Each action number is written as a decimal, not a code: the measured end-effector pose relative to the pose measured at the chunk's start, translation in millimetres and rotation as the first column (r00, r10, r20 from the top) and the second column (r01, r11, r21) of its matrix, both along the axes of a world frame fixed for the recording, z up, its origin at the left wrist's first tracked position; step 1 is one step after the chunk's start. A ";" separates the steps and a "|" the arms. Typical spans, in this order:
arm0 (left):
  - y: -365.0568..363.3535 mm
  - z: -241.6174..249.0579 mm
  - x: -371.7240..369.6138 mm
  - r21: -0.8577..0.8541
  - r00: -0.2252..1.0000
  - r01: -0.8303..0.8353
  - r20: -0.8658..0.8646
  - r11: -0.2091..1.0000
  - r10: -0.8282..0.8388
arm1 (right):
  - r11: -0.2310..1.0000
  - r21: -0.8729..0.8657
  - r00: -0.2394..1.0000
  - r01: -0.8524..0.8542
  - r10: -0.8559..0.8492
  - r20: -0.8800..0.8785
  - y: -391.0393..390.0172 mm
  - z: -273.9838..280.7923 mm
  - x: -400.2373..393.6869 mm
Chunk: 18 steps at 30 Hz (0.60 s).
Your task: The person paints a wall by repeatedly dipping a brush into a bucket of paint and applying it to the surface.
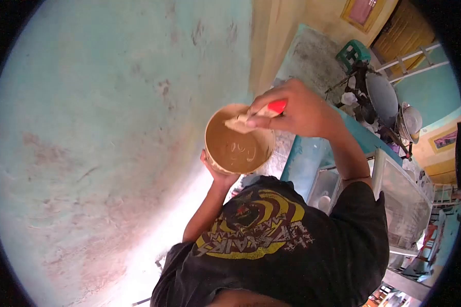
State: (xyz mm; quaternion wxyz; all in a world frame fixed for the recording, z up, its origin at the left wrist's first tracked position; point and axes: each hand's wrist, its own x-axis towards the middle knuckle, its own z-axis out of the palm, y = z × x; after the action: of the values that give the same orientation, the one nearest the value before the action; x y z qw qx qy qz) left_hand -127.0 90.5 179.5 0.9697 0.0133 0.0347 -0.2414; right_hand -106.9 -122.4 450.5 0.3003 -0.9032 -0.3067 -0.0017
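A round bucket of tan paint (pixel 235 148) is held up in front of my chest, its open top facing me. My left hand (pixel 217 171) grips it from the lower left side, fingers closed around the wall and partly hidden behind it. Over the bucket's upper right rim, my right hand (pixel 292 110) is closed on a paintbrush (pixel 241 124) with a red handle end. Its bristles are coated in tan paint and hang above the bucket's opening. Whether they touch the rim cannot be made out.
A worn, stained turquoise wall (pixel 97 128) fills the left side, with a tan-painted strip (pixel 266 46) beyond it. To the right stand a glass-sided cabinet (pixel 402 199), a large metal pan (pixel 382 97), a green stool (pixel 353 53) and a ladder (pixel 410 64).
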 end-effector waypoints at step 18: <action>-52.2 -21.1 52.3 0.218 0.998 0.066 -0.016 0.974 -0.064 | 0.953 -0.302 0.994 -0.025 0.056 0.095 -18.6 -89.0 42.9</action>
State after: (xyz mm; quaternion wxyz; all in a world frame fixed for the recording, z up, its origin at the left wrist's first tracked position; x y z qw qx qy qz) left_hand -74.8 38.3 158.5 0.9538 0.1197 0.0646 -0.2678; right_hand -64.0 -141.0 361.5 0.1434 -0.9305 -0.3369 0.0048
